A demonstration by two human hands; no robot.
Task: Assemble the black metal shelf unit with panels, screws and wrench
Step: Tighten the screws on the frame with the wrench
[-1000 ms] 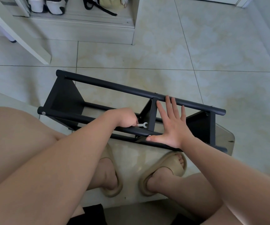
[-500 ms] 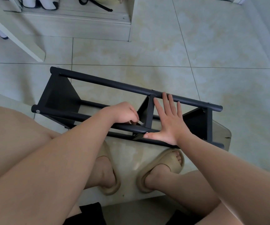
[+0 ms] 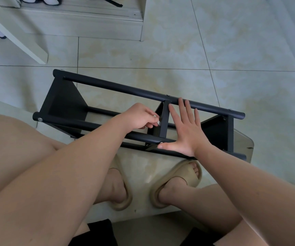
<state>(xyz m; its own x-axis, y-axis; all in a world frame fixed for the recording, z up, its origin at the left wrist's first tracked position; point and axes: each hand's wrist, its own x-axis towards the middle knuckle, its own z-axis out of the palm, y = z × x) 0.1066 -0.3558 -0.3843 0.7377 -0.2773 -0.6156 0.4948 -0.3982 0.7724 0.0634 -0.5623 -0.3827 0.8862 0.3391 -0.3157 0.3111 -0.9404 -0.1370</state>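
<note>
My left hand (image 3: 139, 116) pinches the wrench (image 3: 158, 122) by the middle panel (image 3: 164, 119), my right hand (image 3: 187, 132) spread flat on the shelf unit (image 3: 125, 89); I should brace firmly and turn in short strokes.

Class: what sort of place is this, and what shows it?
Probably a home, perhaps an entryway: a glossy tiled floor, shoes kept on a low ledge, and the person's slippers.

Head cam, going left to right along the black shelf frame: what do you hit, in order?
In order: left end panel → left hand pinching the wrench → middle panel → right hand, fingers spread flat → right end panel.
</note>
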